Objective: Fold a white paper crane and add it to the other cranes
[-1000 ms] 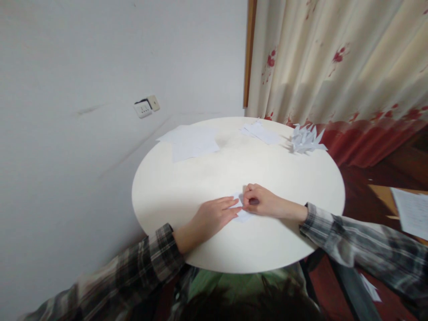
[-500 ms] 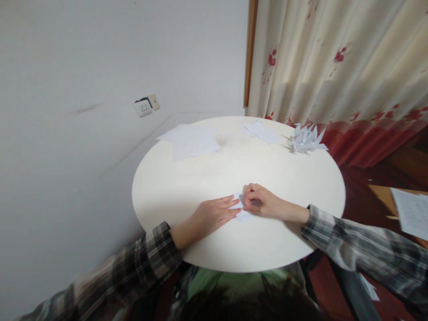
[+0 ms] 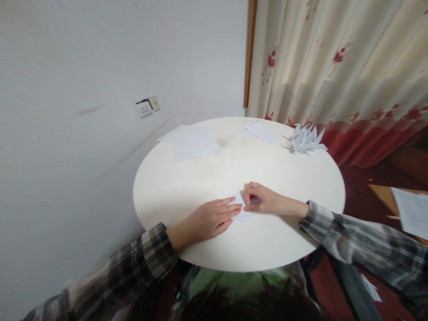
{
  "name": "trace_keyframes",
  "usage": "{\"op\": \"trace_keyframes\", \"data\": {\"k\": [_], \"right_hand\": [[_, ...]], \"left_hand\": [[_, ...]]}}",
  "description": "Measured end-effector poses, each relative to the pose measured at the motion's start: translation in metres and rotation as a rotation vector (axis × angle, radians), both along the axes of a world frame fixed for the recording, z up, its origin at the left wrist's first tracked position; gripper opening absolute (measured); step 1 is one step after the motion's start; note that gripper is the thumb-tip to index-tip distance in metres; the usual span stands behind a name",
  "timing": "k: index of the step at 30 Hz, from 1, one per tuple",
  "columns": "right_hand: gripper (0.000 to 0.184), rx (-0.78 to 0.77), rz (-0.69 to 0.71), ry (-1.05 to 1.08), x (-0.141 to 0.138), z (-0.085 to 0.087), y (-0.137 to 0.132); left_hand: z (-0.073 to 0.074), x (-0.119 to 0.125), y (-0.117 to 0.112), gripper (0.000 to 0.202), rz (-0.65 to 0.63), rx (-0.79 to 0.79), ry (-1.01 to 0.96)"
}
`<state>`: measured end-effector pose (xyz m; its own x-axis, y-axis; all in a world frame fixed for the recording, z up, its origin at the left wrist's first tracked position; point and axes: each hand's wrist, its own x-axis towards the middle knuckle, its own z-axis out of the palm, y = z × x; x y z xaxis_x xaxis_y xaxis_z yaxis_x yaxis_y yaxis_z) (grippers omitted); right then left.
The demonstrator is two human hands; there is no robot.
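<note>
A small piece of white paper [image 3: 243, 216] lies on the round white table [image 3: 187, 187], partly covered by my hands. My left hand [image 3: 216, 217] rests flat across its left side, fingers stretched out and a little apart. At the paper's right edge is my right hand [image 3: 259, 198], its fingers curled and thumb and forefinger drawn together. The paper's right edge meets those fingertips, though the exact grip is too small to make out. Folds in the paper are hard to see from here.
Large white sheets [image 3: 195, 142] lie at the table's back left. Smaller paper pieces [image 3: 261, 132] are at the back, and a cluster of pointed folded paper shapes [image 3: 306, 139] stands at the back right. A wall with a socket [image 3: 143, 109] is left, a curtain [image 3: 334, 80] behind.
My left hand's fingers have shifted slightly on the paper, with the fingertips spreading differently. My right hand has stayed at the right edge, its curled fingers moving a little.
</note>
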<state>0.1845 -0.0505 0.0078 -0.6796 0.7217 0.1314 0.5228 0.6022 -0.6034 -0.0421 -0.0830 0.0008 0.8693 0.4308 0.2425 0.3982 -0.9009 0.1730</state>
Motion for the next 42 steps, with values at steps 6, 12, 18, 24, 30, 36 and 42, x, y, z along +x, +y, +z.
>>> {"op": "trace_keyframes", "data": {"k": [6, 12, 18, 24, 30, 36, 42], "right_hand": [[0.011, -0.126, 0.142, -0.089, -0.001, 0.011, 0.011], [0.012, -0.046, -0.028, -0.306, -0.011, 0.024, 0.001], [0.015, -0.097, -0.072, -0.408, -0.009, 0.031, -0.005], [0.018, -0.117, -0.052, -0.369, -0.008, 0.029, -0.005], [0.024, -0.217, -0.169, -0.401, -0.015, 0.033, -0.010], [0.023, -0.221, -0.192, -0.466, -0.010, 0.031, -0.012], [0.023, -0.203, -0.234, -0.435, -0.007, 0.028, -0.018]], "left_hand": [[0.001, -0.002, -0.004, 0.038, -0.011, 0.020, -0.013], [-0.001, -0.006, -0.005, 0.038, 0.002, 0.043, 0.004], [-0.003, -0.009, -0.004, 0.038, -0.016, 0.068, 0.000], [-0.002, -0.010, -0.004, 0.036, -0.024, 0.092, 0.010], [-0.003, -0.012, -0.005, 0.037, -0.020, 0.104, 0.036], [-0.008, -0.011, -0.007, 0.037, -0.017, 0.109, 0.032], [-0.005, -0.012, -0.002, 0.037, -0.033, 0.131, 0.019]]}}
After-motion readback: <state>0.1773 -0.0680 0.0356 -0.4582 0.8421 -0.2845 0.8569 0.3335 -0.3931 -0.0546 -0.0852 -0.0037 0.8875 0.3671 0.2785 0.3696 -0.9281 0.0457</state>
